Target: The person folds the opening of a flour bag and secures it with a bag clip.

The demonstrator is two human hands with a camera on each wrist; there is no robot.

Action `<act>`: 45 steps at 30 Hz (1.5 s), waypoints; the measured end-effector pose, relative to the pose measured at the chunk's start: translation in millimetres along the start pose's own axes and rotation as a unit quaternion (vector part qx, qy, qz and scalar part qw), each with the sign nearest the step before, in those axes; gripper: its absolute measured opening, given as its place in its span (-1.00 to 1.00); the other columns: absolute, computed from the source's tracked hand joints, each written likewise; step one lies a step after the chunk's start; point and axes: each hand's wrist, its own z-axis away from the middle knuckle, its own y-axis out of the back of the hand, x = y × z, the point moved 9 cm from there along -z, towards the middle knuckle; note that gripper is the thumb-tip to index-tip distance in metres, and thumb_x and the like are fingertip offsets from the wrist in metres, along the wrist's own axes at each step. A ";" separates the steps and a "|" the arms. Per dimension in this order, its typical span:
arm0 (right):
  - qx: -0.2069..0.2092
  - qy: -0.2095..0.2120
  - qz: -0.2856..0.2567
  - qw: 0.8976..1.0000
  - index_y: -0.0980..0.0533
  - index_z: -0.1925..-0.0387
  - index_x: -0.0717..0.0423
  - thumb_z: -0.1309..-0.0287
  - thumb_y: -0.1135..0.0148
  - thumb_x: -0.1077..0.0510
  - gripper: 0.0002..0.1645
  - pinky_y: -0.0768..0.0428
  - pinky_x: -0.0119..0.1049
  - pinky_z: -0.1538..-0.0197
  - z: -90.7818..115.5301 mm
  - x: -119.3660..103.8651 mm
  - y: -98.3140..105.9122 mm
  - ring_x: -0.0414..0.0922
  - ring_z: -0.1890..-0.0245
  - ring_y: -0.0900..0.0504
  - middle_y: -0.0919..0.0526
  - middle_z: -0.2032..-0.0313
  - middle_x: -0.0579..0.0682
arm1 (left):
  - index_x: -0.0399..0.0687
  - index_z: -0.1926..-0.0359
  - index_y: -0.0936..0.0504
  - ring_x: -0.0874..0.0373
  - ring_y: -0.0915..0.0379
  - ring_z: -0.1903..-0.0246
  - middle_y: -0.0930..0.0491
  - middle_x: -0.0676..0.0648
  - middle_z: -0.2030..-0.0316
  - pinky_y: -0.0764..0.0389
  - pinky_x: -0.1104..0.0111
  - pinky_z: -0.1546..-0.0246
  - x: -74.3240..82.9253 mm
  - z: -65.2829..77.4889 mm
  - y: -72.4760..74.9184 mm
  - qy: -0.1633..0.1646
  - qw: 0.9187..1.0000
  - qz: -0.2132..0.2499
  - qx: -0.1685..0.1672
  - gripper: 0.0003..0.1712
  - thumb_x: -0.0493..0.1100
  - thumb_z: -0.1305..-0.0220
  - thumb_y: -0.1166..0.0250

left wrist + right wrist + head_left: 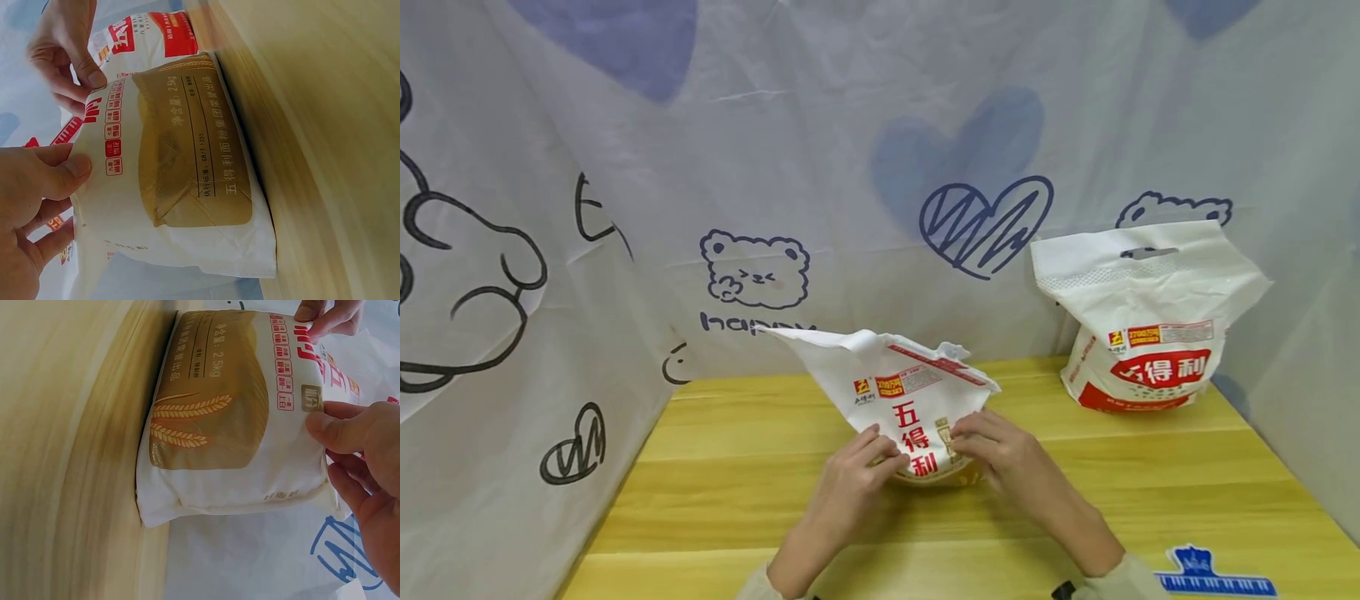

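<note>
A white flour bag [880, 367] with red lettering stands on the wooden table in front of me, its loose top leaning back and spread toward the left. My left hand [853, 475] pinches the bag's left side between thumb and fingers. On the right side, my right hand [1022, 462] pinches it in the same way. Both wrist views show thumbs pressed on the front, above a brown panel [194, 144] marked 2.5kg. Wheat ears [187, 409] are printed on that panel. Some fingertips are hidden behind folds of the bag.
A second white and red flour bag [1150, 333] with a handle slot stands upright at the back right. A blue and white clip [1213, 575] lies at the table's front right. White cloth [850, 167] with drawings hangs behind and at both sides of the table [715, 483].
</note>
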 end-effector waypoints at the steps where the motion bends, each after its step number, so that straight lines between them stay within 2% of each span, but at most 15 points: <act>1: 0.001 -0.001 -0.004 1.000 -0.73 0.25 0.18 0.06 -0.41 0.48 -0.70 -0.64 -0.23 -0.08 0.3 0.3 -0.1 0.01 0.03 -0.68 -0.72 0.07 0.02 | -0.03 0.32 -0.81 0.06 -0.66 0.14 -0.66 0.05 0.30 -0.56 0.24 -0.18 0.1 -0.3 0.3 -0.001 1.000 -0.004 0.001 -0.74 -0.44 -0.09 -0.30; 5: 0.000 -0.002 -0.023 1.000 -0.73 0.26 0.18 0.03 -0.39 0.50 -0.72 -0.63 -0.24 -0.10 -0.1 1.3 -1.7 0.01 0.02 -0.68 -0.72 0.07 0.02 | -0.01 0.34 -0.81 0.06 -0.68 0.14 -0.67 0.07 0.31 -0.59 0.24 -0.14 -0.8 0.3 1.8 -0.006 1.000 -0.010 0.011 -0.72 -0.44 -0.05 -0.29; 11: 0.008 0.005 -0.040 0.999 -0.72 0.30 0.21 0.11 -0.37 0.61 -0.64 -0.64 -0.26 -0.10 -3.3 1.9 -5.5 0.01 0.05 -0.70 -0.73 0.12 0.01 | -0.04 0.36 -0.80 0.08 -0.70 0.16 -0.69 0.05 0.32 -0.62 0.21 -0.10 -4.1 2.5 3.1 -0.010 1.000 -0.009 0.011 -0.68 -0.50 0.04 -0.31; 19: 0.004 0.002 -0.069 0.998 -0.72 0.30 0.21 0.10 -0.37 0.62 -0.64 -0.63 -0.31 -0.08 -6.8 5.3 -11.1 -0.01 0.06 -0.69 -0.74 0.13 0.00 | -0.03 0.39 -0.78 0.09 -0.71 0.20 -0.69 0.05 0.34 -0.64 0.19 -0.06 -6.5 4.4 8.9 -0.010 1.000 -0.002 0.027 -0.72 -0.47 -0.02 -0.27; 25: 0.000 -0.001 -0.087 0.996 -0.72 0.31 0.20 0.10 -0.38 0.62 -0.64 -0.63 -0.33 -0.09 -9.2 6.5 -15.0 -0.02 0.07 -0.69 -0.74 0.14 0.00 | -0.02 0.41 -0.77 0.07 -0.72 0.19 -0.69 0.06 0.35 -0.64 0.18 -0.06 -10.1 6.2 10.3 0.010 1.000 0.006 0.021 -0.66 -0.51 0.02 -0.23; 29: -0.004 0.009 -0.084 0.996 -0.71 0.31 0.20 0.04 -0.38 0.59 -0.69 -0.63 -0.32 -0.09 -12.2 6.1 -20.5 -0.02 0.07 -0.69 -0.73 0.14 0.00 | -0.02 0.43 -0.77 0.06 -0.72 0.20 -0.68 0.07 0.36 -0.65 0.17 -0.03 -13.5 8.2 12.3 0.022 1.000 0.010 0.020 -0.64 -0.54 0.08 -0.23; 36: 0.009 0.017 -0.079 0.997 -0.70 0.37 0.22 0.03 -0.41 0.57 -0.75 -0.64 -0.34 -0.03 -21.3 5.6 -30.0 -0.04 0.14 -0.68 -0.73 0.20 0.01 | -0.05 0.41 -0.77 0.03 -0.71 0.20 -0.69 0.05 0.35 -0.65 0.14 -0.04 -23.8 11.0 16.8 0.019 1.000 0.018 0.017 -0.66 -0.55 0.10 -0.28; 40: 0.002 0.005 -0.079 0.997 -0.71 0.36 0.23 -0.02 -0.39 0.55 -0.78 -0.63 -0.35 -0.05 -27.6 3.0 -39.3 -0.04 0.12 -0.68 -0.73 0.20 0.02 | -0.06 0.41 -0.78 -0.02 -0.72 0.18 -0.71 0.03 0.33 -0.65 0.11 -0.03 -35.2 16.3 22.7 0.030 0.999 0.032 0.015 -0.64 -0.57 0.16 -0.35; 45: 0.001 -0.009 -0.074 0.997 -0.71 0.36 0.24 0.00 -0.39 0.57 -0.76 -0.63 -0.35 -0.07 -27.0 3.4 -39.1 -0.03 0.11 -0.68 -0.73 0.20 0.02 | -0.05 0.37 -0.79 -0.06 -0.72 0.15 -0.74 0.00 0.30 -0.66 0.09 -0.01 -39.2 18.2 19.7 0.038 0.998 0.043 0.008 -0.58 -0.61 0.22 -0.39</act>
